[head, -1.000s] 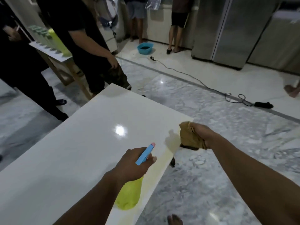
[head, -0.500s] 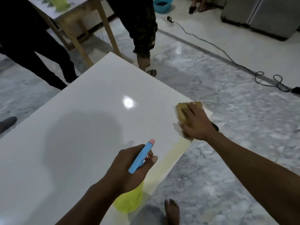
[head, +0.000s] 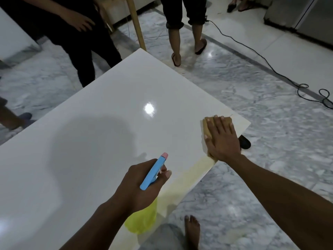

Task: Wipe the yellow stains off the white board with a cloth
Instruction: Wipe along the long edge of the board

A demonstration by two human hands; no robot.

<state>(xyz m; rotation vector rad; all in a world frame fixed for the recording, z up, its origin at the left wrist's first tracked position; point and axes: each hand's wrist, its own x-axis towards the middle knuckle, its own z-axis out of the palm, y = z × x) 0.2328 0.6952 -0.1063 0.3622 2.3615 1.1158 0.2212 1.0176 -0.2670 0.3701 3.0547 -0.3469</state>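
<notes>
Cloth [head: 207,125] has dropped onto the white board [head: 108,127] under the flat-fingered right hand [head: 222,139], yellow stain [head: 191,175] running edge-long back from it toward the left hand [head: 140,188] gripping the spray bottle [head: 154,171].

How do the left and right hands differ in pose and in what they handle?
The left hand curls round the spray bottle; the right hand lies flat, fingers straight, pressing the cloth. The left hand is nearer the camera; the right hand is by the white board's right corner. Both are bare and near the yellow stain.
</notes>
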